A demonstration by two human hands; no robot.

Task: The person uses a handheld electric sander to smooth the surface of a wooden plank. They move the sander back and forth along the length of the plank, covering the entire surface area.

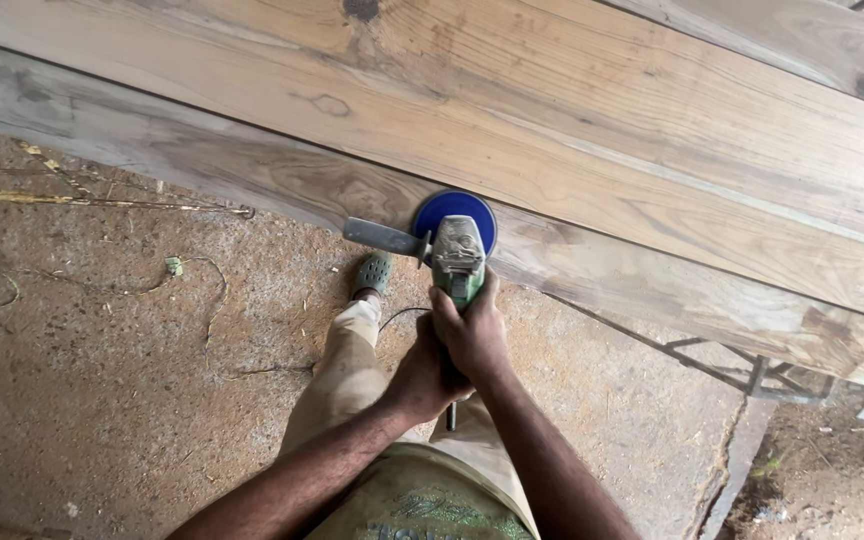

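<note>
Both the right hand point(472, 335) and left hand point(422, 380) are gripping the green handheld disc sander point(458, 258), steadying its round blue pad point(452, 212) flat against the long grey-brown wooden plank point(252, 170).

support: metal stand point(752, 372) | on it: wooden planks point(572, 130) | below: sawdusty floor point(102, 380)

The wide planks point(572, 130) are bare wood, matt and dusty, with strong grain and dark knots, paler along the middle board and greyer at the near edge. The grinder point(458, 258) has a green plastic body dulled by dust, a smooth blue disc point(447, 207) and a grey matt side handle point(382, 236). The floor point(102, 380) is rough, gritty concrete strewn with sawdust, and the trousers point(347, 375) are dusty beige cloth.
</note>
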